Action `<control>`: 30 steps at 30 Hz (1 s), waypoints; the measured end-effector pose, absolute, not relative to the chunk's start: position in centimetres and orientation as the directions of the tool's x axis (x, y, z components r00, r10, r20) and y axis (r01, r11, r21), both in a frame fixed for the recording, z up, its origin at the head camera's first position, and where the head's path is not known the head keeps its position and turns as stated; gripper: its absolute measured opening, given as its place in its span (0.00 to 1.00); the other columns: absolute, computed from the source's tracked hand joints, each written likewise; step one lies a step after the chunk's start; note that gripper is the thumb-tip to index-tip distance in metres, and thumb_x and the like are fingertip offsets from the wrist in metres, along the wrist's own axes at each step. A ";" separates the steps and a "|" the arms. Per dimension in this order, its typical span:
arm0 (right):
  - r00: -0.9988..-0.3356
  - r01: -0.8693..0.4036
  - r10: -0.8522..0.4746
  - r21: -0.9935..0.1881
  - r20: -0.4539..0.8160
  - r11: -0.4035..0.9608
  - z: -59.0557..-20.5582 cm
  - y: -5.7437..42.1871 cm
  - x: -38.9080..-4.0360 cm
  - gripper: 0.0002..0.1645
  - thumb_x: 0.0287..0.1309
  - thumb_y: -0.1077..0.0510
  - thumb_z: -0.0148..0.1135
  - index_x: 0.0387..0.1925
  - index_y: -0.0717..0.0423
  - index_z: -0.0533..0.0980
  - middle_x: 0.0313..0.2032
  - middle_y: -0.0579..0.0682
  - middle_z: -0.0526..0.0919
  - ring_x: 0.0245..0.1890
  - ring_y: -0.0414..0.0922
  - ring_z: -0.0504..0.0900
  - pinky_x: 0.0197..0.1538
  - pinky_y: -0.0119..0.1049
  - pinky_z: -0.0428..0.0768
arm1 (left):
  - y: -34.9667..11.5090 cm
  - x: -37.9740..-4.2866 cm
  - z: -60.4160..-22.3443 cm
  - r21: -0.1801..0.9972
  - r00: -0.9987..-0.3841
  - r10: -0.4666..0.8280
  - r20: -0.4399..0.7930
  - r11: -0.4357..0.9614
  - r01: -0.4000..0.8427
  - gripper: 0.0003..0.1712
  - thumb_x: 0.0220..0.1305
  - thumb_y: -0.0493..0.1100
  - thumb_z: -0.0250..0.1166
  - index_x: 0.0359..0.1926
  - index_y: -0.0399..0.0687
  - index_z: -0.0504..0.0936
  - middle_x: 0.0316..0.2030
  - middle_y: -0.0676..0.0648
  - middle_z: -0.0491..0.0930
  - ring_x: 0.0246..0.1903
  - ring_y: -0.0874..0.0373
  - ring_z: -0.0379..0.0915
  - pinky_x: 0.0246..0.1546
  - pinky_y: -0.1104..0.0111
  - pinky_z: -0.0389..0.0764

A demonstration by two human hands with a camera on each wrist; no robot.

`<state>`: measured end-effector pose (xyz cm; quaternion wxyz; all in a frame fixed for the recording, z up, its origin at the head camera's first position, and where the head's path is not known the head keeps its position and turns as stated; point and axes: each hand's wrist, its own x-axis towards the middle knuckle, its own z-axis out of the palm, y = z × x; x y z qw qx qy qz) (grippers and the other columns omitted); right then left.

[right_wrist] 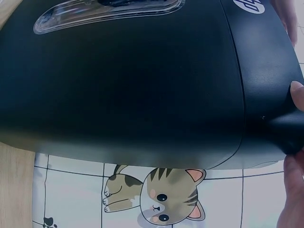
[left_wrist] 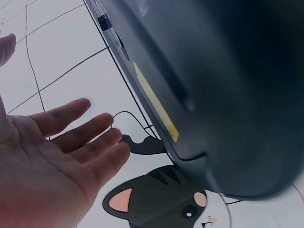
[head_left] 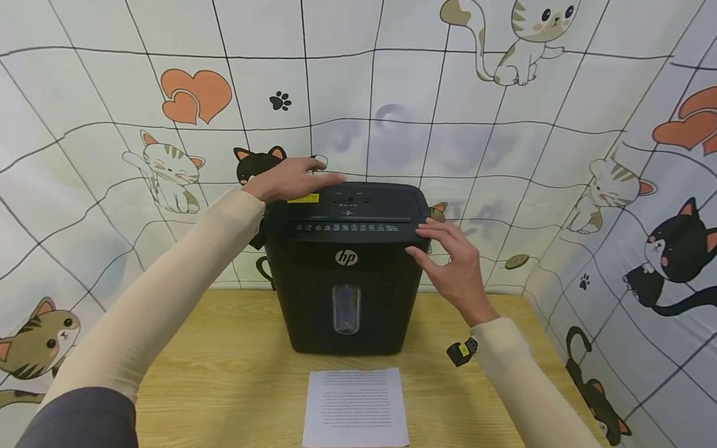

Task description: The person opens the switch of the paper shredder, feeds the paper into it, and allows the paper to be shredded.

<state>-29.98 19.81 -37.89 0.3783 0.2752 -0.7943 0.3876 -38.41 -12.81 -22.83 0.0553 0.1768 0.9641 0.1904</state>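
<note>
A black paper shredder (head_left: 312, 283) with an hp logo and a small clear window stands upright on the table. Above the left part of its top, near a yellow label (head_left: 303, 198), is my left hand (head_left: 290, 179). In the left wrist view the left fingers (left_wrist: 83, 137) are spread and nearly straight, with a gap between them and the shredder. At the upper right corner my right hand (head_left: 454, 264) holds the shredder's head, thumb at the front and fingers at the side edge. The right wrist view shows only fingertips (right_wrist: 295, 180) at that corner.
A printed sheet of paper (head_left: 356, 409) lies on the wooden table (head_left: 226, 380) in front of the shredder. Close behind hangs a white cat-patterned cloth wall (head_left: 404, 83), which also runs along the right side. A small black-and-yellow device (head_left: 461, 352) is at the right wrist.
</note>
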 end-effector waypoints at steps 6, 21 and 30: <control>-0.566 -0.734 -0.133 -0.424 0.814 0.531 -38.1 19.6 -29.9 0.24 0.53 0.58 0.79 0.54 0.55 0.84 0.57 0.51 0.84 0.66 0.48 0.78 0.70 0.37 0.74 | -11.1 -39.3 -22.3 0.342 -0.921 0.383 -0.074 0.877 0.337 0.53 0.66 0.80 0.49 0.75 0.46 0.67 0.73 0.42 0.68 0.72 0.46 0.65 0.72 0.48 0.68; -0.544 -0.746 -0.114 -0.417 0.831 0.519 -38.4 19.9 -30.2 0.24 0.54 0.59 0.79 0.54 0.54 0.85 0.57 0.51 0.84 0.66 0.48 0.79 0.70 0.37 0.74 | -8.5 -41.4 -21.9 0.241 -0.916 0.367 -0.160 0.915 0.325 0.49 0.68 0.74 0.54 0.73 0.41 0.70 0.71 0.41 0.71 0.70 0.46 0.68 0.69 0.51 0.72; -0.544 -0.745 -0.118 -0.414 0.831 0.523 -38.4 19.7 -29.9 0.24 0.54 0.59 0.78 0.54 0.55 0.84 0.57 0.51 0.84 0.66 0.47 0.78 0.69 0.34 0.74 | -8.2 -42.1 -22.2 0.231 -0.920 0.335 -0.203 0.930 0.287 0.46 0.67 0.73 0.57 0.66 0.38 0.76 0.63 0.40 0.78 0.57 0.49 0.74 0.60 0.55 0.75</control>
